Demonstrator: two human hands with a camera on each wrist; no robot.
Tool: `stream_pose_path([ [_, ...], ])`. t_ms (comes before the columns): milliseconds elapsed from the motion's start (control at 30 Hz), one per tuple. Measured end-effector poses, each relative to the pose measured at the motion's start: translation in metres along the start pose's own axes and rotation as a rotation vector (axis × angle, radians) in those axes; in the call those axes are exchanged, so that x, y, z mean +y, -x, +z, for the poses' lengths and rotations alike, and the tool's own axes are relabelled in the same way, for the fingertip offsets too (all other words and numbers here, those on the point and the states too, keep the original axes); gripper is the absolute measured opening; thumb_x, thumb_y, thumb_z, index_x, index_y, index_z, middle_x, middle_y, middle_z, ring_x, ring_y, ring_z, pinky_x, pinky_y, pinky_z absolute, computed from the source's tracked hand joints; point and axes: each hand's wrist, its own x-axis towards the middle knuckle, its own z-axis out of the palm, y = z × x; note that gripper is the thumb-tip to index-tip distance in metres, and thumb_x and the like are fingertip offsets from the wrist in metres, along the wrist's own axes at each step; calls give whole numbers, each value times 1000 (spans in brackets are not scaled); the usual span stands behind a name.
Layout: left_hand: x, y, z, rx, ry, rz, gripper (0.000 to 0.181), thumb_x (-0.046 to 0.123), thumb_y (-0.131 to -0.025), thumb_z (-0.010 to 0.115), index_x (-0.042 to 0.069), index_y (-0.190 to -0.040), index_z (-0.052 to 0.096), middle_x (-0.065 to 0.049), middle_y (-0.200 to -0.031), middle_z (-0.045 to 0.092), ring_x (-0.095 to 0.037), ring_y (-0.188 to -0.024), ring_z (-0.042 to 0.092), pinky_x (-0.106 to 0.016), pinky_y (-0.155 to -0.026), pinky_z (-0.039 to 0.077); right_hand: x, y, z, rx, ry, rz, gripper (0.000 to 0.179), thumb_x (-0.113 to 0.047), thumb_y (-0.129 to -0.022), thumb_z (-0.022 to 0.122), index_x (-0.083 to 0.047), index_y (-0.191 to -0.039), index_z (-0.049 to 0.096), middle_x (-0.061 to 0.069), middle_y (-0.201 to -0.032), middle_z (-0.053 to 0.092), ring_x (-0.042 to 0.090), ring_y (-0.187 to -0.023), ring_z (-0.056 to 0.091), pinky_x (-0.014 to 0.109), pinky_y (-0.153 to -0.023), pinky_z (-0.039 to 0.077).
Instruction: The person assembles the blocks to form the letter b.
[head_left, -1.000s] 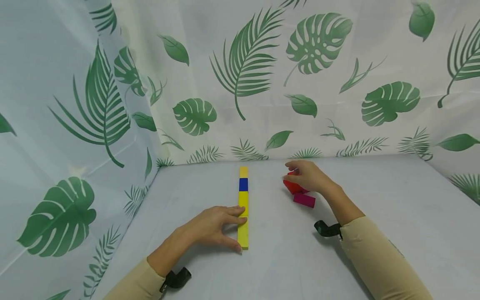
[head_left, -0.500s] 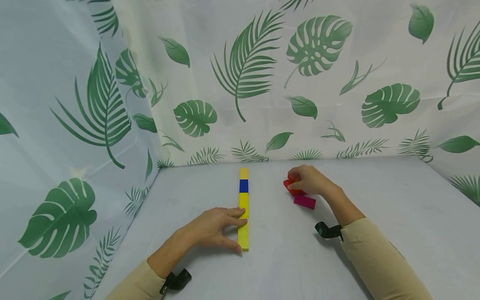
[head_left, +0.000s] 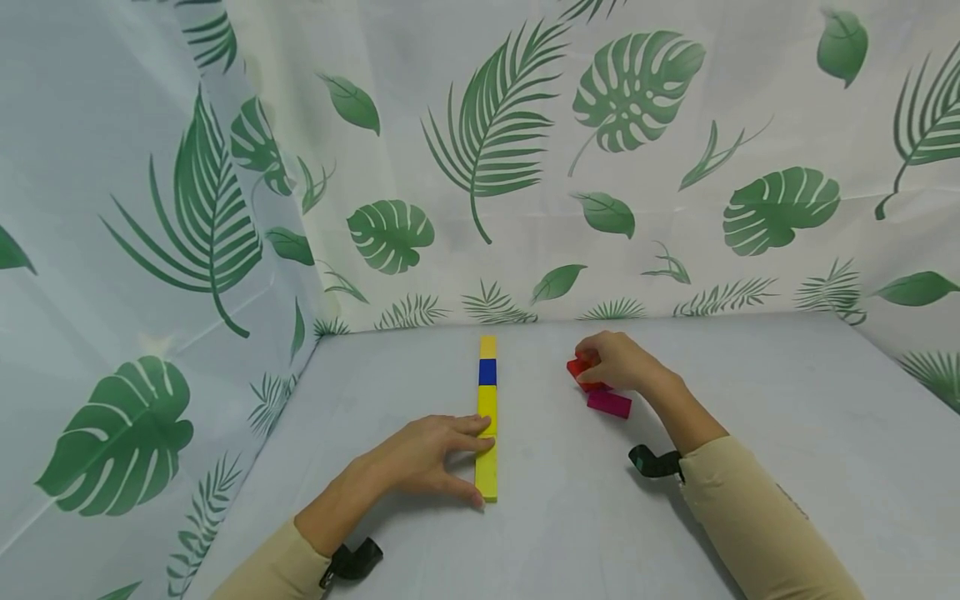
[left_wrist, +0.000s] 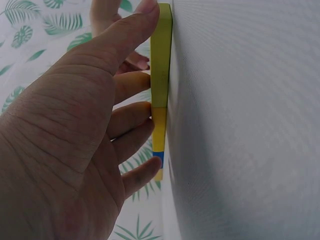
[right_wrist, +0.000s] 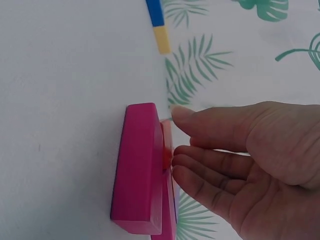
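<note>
Just below centre of the head frame, we find the left hand (head_left: 427,450) spread wide, fingers touching the yellow blocks (head_left: 486,475); a blue block (head_left: 487,372) continues their row upward. Right of centre, we note the right hand (head_left: 621,361) narrowed at a red block (head_left: 576,368), grip undeterminable, above a magenta block (head_left: 609,405).

Soft diffuse light, faint shadows; wrist views dimmer.

left hand (head_left: 420,452) spread; right hand (head_left: 621,362) farther forward
</note>
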Motion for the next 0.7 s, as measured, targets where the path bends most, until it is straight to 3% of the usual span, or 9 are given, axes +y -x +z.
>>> stream_pose_path([
  [700,1,-2,-1,-22,11,-15,84,72,-80,76,24,-147,60,3,-163,44,-12,-153,39,-44,-123,39,-3,-1,9,41,44,47,45,-8,-89,79,4,-130,66,21,-118,68,34,-108,60,47,-90,61],
])
